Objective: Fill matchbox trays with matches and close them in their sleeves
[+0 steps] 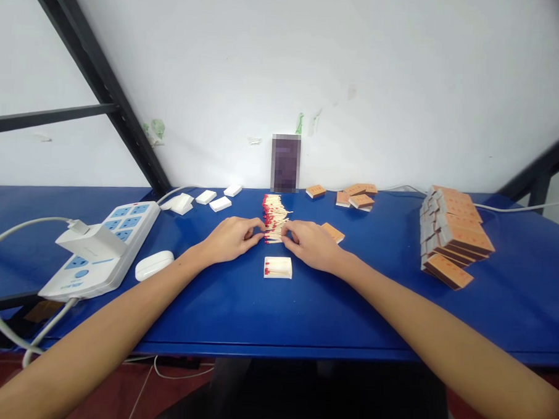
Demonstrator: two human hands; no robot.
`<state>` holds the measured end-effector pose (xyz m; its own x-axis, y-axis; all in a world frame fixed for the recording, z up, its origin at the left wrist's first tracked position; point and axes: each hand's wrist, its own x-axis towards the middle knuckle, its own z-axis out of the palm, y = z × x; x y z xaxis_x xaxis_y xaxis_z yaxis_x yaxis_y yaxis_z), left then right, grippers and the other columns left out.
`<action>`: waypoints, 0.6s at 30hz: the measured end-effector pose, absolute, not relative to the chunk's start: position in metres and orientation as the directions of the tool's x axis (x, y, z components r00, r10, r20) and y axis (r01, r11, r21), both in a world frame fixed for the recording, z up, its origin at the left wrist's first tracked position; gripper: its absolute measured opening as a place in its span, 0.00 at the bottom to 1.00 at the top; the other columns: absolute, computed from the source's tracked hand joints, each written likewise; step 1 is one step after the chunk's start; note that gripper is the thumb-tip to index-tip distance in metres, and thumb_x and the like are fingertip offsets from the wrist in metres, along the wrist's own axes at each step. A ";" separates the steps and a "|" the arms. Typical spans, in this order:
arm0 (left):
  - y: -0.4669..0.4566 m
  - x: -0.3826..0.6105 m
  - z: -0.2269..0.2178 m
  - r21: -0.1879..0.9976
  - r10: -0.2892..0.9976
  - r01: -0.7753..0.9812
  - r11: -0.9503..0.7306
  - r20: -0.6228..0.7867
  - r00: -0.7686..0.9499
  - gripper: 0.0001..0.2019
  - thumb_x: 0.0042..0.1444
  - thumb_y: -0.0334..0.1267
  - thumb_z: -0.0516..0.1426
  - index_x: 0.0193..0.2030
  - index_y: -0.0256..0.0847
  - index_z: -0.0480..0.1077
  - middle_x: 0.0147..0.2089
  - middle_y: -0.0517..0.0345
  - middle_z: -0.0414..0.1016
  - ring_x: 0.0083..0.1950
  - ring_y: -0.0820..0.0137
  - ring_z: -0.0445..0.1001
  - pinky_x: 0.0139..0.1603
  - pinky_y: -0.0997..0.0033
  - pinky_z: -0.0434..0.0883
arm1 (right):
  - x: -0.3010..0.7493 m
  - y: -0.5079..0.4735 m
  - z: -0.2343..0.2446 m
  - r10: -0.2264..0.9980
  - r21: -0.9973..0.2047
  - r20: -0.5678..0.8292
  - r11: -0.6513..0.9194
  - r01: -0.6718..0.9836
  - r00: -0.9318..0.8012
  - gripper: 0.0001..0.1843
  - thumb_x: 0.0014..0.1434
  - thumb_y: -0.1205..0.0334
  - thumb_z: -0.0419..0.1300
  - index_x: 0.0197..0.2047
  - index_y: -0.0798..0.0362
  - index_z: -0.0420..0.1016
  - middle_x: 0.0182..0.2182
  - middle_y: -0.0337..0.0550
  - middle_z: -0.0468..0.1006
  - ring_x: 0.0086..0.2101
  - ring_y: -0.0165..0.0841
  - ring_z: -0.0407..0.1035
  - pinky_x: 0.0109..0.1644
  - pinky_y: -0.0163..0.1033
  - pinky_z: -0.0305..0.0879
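Observation:
A long heap of red-tipped matches (274,214) lies in the middle of the blue table (377,300). My left hand (232,238) and my right hand (311,244) rest on either side of its near end, fingers curled and pinching at the matches there. Just in front of them sits an open white matchbox tray (277,267) with matches in it. An orange matchbox sleeve (333,232) lies beside my right hand.
Several empty white trays (210,200) lie at the back left; orange sleeves (354,197) at the back. A stack of orange matchboxes (452,235) stands at the right. A power strip (104,245) with a plugged charger and a white earbud case (153,265) sit at the left.

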<state>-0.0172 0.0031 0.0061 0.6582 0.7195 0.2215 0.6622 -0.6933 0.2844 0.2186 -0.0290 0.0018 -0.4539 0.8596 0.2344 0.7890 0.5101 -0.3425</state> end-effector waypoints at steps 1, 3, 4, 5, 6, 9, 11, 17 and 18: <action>0.003 -0.017 0.006 0.287 0.730 0.672 -0.683 0.228 0.644 0.10 0.66 0.43 0.53 0.47 0.42 0.72 0.24 0.66 0.68 0.25 0.74 0.66 0.29 0.73 0.57 | 0.219 -0.029 0.002 0.859 -0.343 0.235 0.510 0.789 -0.454 0.07 0.66 0.63 0.54 0.39 0.52 0.73 0.32 0.41 0.75 0.31 0.31 0.65 0.34 0.35 0.51; 0.003 -0.016 0.005 0.288 0.744 0.686 -0.668 0.236 0.626 0.11 0.66 0.44 0.53 0.46 0.42 0.72 0.23 0.66 0.67 0.25 0.74 0.66 0.29 0.73 0.57 | 0.219 -0.028 0.001 0.857 -0.350 0.245 0.514 0.783 -0.453 0.08 0.67 0.63 0.52 0.40 0.52 0.73 0.32 0.42 0.76 0.32 0.31 0.65 0.35 0.35 0.52; 0.003 -0.016 0.005 0.287 0.746 0.688 -0.666 0.240 0.622 0.11 0.66 0.44 0.53 0.46 0.42 0.72 0.23 0.66 0.67 0.25 0.74 0.66 0.29 0.73 0.57 | 0.219 -0.027 0.001 0.855 -0.359 0.253 0.518 0.777 -0.453 0.09 0.67 0.63 0.52 0.40 0.52 0.72 0.33 0.41 0.76 0.32 0.31 0.65 0.35 0.35 0.52; 0.003 -0.015 0.005 0.287 0.746 0.688 -0.666 0.244 0.620 0.11 0.66 0.44 0.53 0.46 0.42 0.72 0.23 0.66 0.67 0.25 0.74 0.66 0.29 0.73 0.56 | 0.219 -0.027 0.001 0.850 -0.369 0.261 0.526 0.766 -0.457 0.09 0.68 0.63 0.52 0.40 0.52 0.72 0.32 0.41 0.76 0.31 0.31 0.65 0.35 0.35 0.52; 0.003 -0.015 0.005 0.288 0.745 0.687 -0.668 0.248 0.620 0.11 0.66 0.44 0.53 0.45 0.42 0.72 0.23 0.66 0.67 0.24 0.74 0.66 0.29 0.73 0.56 | 0.220 -0.027 0.000 0.843 -0.379 0.266 0.538 0.753 -0.468 0.08 0.68 0.63 0.52 0.40 0.52 0.72 0.32 0.40 0.75 0.31 0.30 0.65 0.35 0.35 0.52; 0.002 -0.016 0.005 0.294 0.734 0.673 -0.679 0.261 0.627 0.10 0.66 0.42 0.53 0.46 0.42 0.71 0.23 0.66 0.67 0.24 0.74 0.65 0.29 0.73 0.56 | 0.222 -0.028 0.000 0.806 -0.385 0.268 0.591 0.709 -0.527 0.07 0.66 0.64 0.53 0.40 0.52 0.72 0.29 0.38 0.73 0.29 0.29 0.63 0.34 0.34 0.51; 0.001 -0.017 0.006 0.297 0.724 0.660 -0.690 0.262 0.638 0.10 0.65 0.42 0.53 0.49 0.42 0.69 0.24 0.67 0.66 0.25 0.74 0.66 0.29 0.74 0.57 | 0.223 -0.028 0.000 0.789 -0.379 0.267 0.614 0.692 -0.554 0.07 0.66 0.64 0.54 0.39 0.52 0.72 0.28 0.37 0.72 0.28 0.28 0.62 0.34 0.34 0.51; 0.002 -0.020 0.005 0.281 0.686 0.626 -0.727 0.251 0.683 0.09 0.65 0.40 0.52 0.50 0.42 0.66 0.25 0.67 0.66 0.25 0.74 0.65 0.29 0.74 0.57 | 0.222 -0.028 0.001 0.797 -0.371 0.248 0.603 0.706 -0.550 0.06 0.66 0.64 0.54 0.40 0.52 0.73 0.27 0.37 0.71 0.28 0.29 0.61 0.34 0.34 0.50; 0.002 -0.020 0.005 0.277 0.683 0.625 -0.730 0.244 0.689 0.09 0.64 0.39 0.52 0.49 0.42 0.67 0.25 0.67 0.66 0.25 0.74 0.65 0.29 0.74 0.57 | 0.222 -0.028 0.001 0.800 -0.369 0.243 0.600 0.710 -0.549 0.06 0.66 0.64 0.54 0.40 0.52 0.73 0.27 0.37 0.71 0.28 0.29 0.61 0.34 0.34 0.50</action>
<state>-0.0197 0.0018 0.0051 0.6890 0.6826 0.2436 0.6251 -0.7297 0.2770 0.2220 -0.0280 0.0009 -0.5489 0.7997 0.2433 0.7101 0.5996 -0.3692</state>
